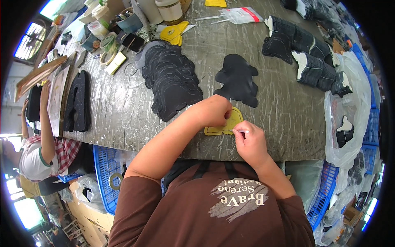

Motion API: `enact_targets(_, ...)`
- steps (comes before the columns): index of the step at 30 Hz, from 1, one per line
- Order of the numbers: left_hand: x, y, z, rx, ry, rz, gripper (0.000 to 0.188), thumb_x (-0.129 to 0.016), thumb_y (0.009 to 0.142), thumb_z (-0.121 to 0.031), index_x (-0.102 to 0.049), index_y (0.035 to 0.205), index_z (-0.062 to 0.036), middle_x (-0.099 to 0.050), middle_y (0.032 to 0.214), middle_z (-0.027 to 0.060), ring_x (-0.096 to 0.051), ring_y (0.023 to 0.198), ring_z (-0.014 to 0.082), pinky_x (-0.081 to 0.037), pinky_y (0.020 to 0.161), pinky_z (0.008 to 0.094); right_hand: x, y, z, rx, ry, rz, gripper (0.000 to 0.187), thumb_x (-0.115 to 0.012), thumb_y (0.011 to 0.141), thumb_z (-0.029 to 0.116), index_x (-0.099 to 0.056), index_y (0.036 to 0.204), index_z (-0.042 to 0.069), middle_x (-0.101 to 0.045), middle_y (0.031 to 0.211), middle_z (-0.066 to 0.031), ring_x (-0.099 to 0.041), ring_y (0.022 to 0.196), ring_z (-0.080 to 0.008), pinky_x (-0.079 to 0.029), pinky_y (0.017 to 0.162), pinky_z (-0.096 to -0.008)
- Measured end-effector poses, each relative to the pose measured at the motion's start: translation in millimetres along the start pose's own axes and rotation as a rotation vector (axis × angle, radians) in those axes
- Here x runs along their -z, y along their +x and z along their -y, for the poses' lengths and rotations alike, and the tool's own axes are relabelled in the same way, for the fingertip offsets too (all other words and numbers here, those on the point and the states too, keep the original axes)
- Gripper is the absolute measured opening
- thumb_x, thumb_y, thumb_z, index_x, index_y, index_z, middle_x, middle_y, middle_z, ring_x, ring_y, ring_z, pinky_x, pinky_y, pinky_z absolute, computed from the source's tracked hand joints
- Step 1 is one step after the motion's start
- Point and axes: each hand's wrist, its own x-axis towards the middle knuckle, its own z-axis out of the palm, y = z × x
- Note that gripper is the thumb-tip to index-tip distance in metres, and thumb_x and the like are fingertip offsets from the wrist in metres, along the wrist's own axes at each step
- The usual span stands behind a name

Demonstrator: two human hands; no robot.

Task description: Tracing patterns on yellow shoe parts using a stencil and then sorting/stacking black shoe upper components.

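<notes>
a: report the work status.

b: by judgement, the marking work is partway along. the overlapping stack of black lobed cutouts [173,88] bears pale outlines along its visible edges. the separate black cutout [236,76], farther right, shows no clear outline. the yellow template [234,119] is under the hands, so the current step is judged unfinished. the remaining quantity cannot be determined from this view.

a: state the position and condition of the template.

b: the template lies on the worktable [288,123], toward the front edge, on the person's side of the separate black cutout. it is flat, with a rounded far right corner and narrow slots near its border. the left hand [220,112] covers its far left portion. whether a cutout lies beneath it cannot be confirmed.

a: state the condition of the fingers.

b: left hand: fingers bent downward over the template; the fingertips are largely hidden, so whether they press or grip cannot be told. right hand [252,142]: thumb and forefinger pinch a slim white pen-like tool [244,131] beside the template's right edge. contact at the tool tip is too small to verify.
</notes>
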Motion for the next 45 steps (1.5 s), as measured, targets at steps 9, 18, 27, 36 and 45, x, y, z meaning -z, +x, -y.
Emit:
enact_targets(9, -1.4, 0.4, 3.0, -0.024, 0.012, -0.007, 0.022, -0.070, 0.068, -0.006, -0.068, 0.089, 0.0017, -0.069, 0.081, 0.0151, -0.068, 0.077, 0.0250, -0.053, 0.069, 0.0346, 4.5, -5.1, -3.5, -0.057, 0.122, -0.044, 0.012, -0.065, 0.082, 0.000, -0.054, 0.083, 0.003, -0.061, 0.073, -0.0140, -0.061, 0.064, -0.0335, -0.048, 0.058, -0.0391)
enact_targets(18, -1.3, 1.2, 0.9, 0.002, 0.005, -0.002, 0.021, -0.070, 0.069, -0.006, -0.068, 0.089, 0.0021, -0.070, 0.082, 0.0147, -0.068, 0.077, 0.0242, -0.053, 0.070, 0.0333, 18.8, -20.1, -9.5, -0.126, 0.119, -0.074, 0.010, -0.064, 0.083, -0.002, -0.055, 0.085, 0.002, -0.061, 0.071, -0.0126, -0.060, 0.060, -0.0274, -0.046, 0.055, -0.0345)
enact_targets(27, 0.2, -2.9, -14.1, 0.039, 0.182, -0.057, 0.038, -0.075, 0.071, -0.011, -0.063, 0.106, -0.0037, -0.069, 0.089, 0.0134, -0.067, 0.086, 0.0304, -0.053, 0.075, 0.0397, 34.9, -18.3, -14.5, -0.056, 0.015, -0.107, 0.010, -0.060, 0.083, -0.004, -0.053, 0.087, 0.002, -0.059, 0.070, -0.0137, -0.059, 0.058, -0.0309, -0.047, 0.055, -0.0366)
enact_targets(36, -14.4, -6.9, -0.2, -0.280, 0.344, -0.381, 0.044, -0.078, 0.069, -0.009, -0.057, 0.108, -0.0047, -0.066, 0.094, 0.0167, -0.065, 0.087, 0.0345, -0.052, 0.078, 0.0424, 22.1, 47.3, -36.0, -0.119, -0.409, -0.068, 0.024, -0.067, 0.082, 0.006, -0.059, 0.104, 0.001, -0.059, 0.093, -0.0144, -0.062, 0.090, -0.0333, -0.050, 0.077, -0.0429)
enact_targets(45, 47.7, -95.3, 68.3, 0.097, -0.032, -0.822, 0.022, -0.073, 0.078, -0.010, -0.064, 0.094, 0.0013, -0.065, 0.082, 0.0140, -0.062, 0.070, 0.0244, -0.050, 0.066, 0.0336, 25.3, 39.9, -40.7, -0.229, -0.335, 0.112, 0.032, -0.080, 0.072, 0.015, -0.064, 0.097, 0.002, -0.060, 0.097, -0.0128, -0.064, 0.087, -0.0332, -0.052, 0.076, -0.0427)
